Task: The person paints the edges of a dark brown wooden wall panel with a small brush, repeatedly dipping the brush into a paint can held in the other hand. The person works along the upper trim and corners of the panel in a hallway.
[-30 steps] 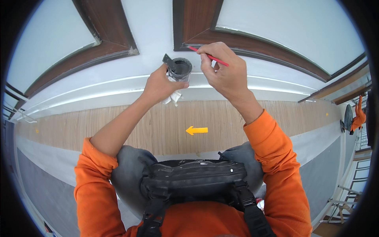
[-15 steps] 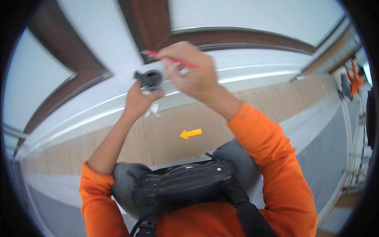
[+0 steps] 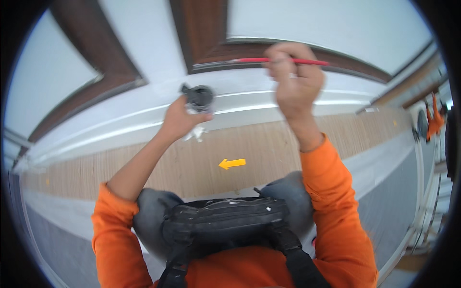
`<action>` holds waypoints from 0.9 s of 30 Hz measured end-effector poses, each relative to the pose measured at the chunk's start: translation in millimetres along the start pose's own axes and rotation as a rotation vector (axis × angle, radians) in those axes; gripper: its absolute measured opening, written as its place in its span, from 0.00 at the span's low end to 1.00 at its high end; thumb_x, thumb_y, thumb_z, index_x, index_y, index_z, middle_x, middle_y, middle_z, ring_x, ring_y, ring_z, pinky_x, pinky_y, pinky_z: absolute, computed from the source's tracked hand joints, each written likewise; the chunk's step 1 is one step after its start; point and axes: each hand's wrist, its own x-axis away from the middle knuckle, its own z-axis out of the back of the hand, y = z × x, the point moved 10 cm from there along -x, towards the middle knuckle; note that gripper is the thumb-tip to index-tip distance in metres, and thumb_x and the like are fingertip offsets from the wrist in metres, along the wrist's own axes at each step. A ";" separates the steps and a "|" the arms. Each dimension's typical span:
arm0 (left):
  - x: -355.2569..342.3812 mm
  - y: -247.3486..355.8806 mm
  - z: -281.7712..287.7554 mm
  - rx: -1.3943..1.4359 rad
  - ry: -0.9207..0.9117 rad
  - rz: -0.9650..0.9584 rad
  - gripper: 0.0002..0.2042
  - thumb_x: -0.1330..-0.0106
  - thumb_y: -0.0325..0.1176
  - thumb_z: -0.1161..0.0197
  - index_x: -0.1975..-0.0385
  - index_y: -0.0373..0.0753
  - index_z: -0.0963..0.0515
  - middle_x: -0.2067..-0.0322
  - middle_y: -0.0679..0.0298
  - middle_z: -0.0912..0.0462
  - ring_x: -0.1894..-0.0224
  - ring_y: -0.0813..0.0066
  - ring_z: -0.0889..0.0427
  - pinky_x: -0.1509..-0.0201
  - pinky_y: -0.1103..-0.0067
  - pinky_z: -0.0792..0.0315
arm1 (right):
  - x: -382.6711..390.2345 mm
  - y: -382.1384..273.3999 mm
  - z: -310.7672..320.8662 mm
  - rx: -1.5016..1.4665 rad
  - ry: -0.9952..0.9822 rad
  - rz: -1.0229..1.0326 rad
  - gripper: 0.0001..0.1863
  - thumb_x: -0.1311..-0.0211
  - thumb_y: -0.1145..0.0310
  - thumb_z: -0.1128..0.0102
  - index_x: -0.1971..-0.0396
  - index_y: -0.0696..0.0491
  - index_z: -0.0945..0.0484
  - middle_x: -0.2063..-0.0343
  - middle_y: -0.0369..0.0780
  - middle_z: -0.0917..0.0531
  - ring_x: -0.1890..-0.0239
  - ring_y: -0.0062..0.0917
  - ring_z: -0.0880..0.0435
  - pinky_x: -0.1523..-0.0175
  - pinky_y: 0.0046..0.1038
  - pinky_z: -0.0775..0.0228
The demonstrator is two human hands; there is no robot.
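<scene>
My left hand (image 3: 180, 120) grips a small dark-coated cup (image 3: 200, 97), its round mouth turned up. Crumpled white material (image 3: 196, 133), perhaps a rag or plastic, hangs under that hand. To the right, my right hand (image 3: 297, 77) is closed around a thin red-handled paintbrush (image 3: 307, 62), held nearly level. The brush's pale tip end points left, along the lower edge of a dark brown wooden frame (image 3: 206, 53). Motion blur hides whether the tip touches the frame.
White panels (image 3: 317, 21) sit inside the brown frames, above a white ledge (image 3: 249, 103). Wood-look flooring (image 3: 269, 144) runs beneath, with a yellow arrow (image 3: 232, 163) showing over it. A black bag (image 3: 225, 218) lies across my lap. Another person in orange (image 3: 435, 120) is far right.
My right hand has moved right with the paintbrush, away from the cup, and the brush now lies more level. My left hand still holds the cup; the view has shifted slightly.
</scene>
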 end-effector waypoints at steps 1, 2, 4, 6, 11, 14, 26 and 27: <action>-2.2 3.8 -7.8 -0.043 -0.049 0.014 0.36 0.54 0.49 0.17 0.48 0.32 0.20 0.51 0.47 0.13 0.46 0.52 0.15 0.39 0.67 0.26 | 2.2 4.3 3.0 -0.002 -0.001 -0.039 0.03 0.35 0.77 0.40 0.68 0.55 0.18 0.73 0.36 0.14 0.74 0.18 0.17 0.69 0.20 0.26; -2.6 5.8 -13.0 -0.009 -0.082 0.053 0.37 0.54 0.49 0.17 0.47 0.32 0.21 0.51 0.47 0.13 0.46 0.53 0.15 0.39 0.67 0.25 | 4.7 7.6 2.9 -0.002 -0.001 -0.077 0.02 0.34 0.77 0.39 0.67 0.55 0.18 0.73 0.35 0.14 0.74 0.16 0.17 0.69 0.19 0.27; 1.8 19.8 -12.8 -0.043 -0.122 0.089 0.39 0.53 0.50 0.18 0.45 0.30 0.22 0.50 0.45 0.14 0.46 0.52 0.15 0.38 0.67 0.25 | 13.7 0.3 -12.7 0.101 -0.121 0.001 0.02 0.34 0.76 0.38 0.66 0.56 0.18 0.72 0.35 0.14 0.73 0.16 0.17 0.70 0.18 0.26; 2.6 14.6 -11.0 -0.092 -0.133 0.128 0.40 0.53 0.51 0.18 0.44 0.30 0.23 0.49 0.44 0.15 0.46 0.51 0.15 0.38 0.68 0.25 | 20.8 -3.0 -36.9 0.148 -0.205 0.042 0.02 0.34 0.76 0.38 0.65 0.56 0.17 0.71 0.35 0.14 0.73 0.15 0.16 0.70 0.18 0.26; 6.4 22.6 -8.0 -0.089 -0.179 0.126 0.40 0.52 0.50 0.19 0.43 0.29 0.24 0.50 0.43 0.15 0.45 0.50 0.15 0.38 0.67 0.25 | 22.8 14.4 -49.7 0.232 -0.240 0.018 0.03 0.37 0.77 0.38 0.65 0.54 0.17 0.69 0.35 0.14 0.74 0.15 0.17 0.71 0.18 0.27; 6.7 24.3 -5.3 -0.068 -0.152 0.094 0.41 0.53 0.49 0.18 0.42 0.29 0.24 0.50 0.43 0.15 0.45 0.50 0.16 0.38 0.67 0.25 | 20.1 9.0 -40.4 0.251 -0.211 0.113 0.04 0.39 0.78 0.37 0.66 0.53 0.17 0.70 0.34 0.14 0.76 0.15 0.19 0.72 0.17 0.28; 0.8 15.2 -13.0 -0.018 -0.100 0.005 0.42 0.54 0.50 0.18 0.43 0.27 0.25 0.50 0.42 0.15 0.44 0.49 0.16 0.37 0.67 0.25 | 21.9 -3.8 -43.3 0.344 -0.224 0.226 0.05 0.42 0.81 0.38 0.68 0.54 0.18 0.74 0.34 0.16 0.79 0.16 0.23 0.73 0.19 0.30; 2.9 19.9 -10.6 -0.002 -0.105 0.011 0.41 0.54 0.50 0.18 0.44 0.28 0.23 0.50 0.43 0.15 0.44 0.49 0.16 0.37 0.67 0.26 | 19.2 -0.3 -36.2 0.340 -0.198 0.186 0.05 0.41 0.81 0.39 0.67 0.57 0.18 0.73 0.36 0.17 0.76 0.18 0.22 0.70 0.20 0.29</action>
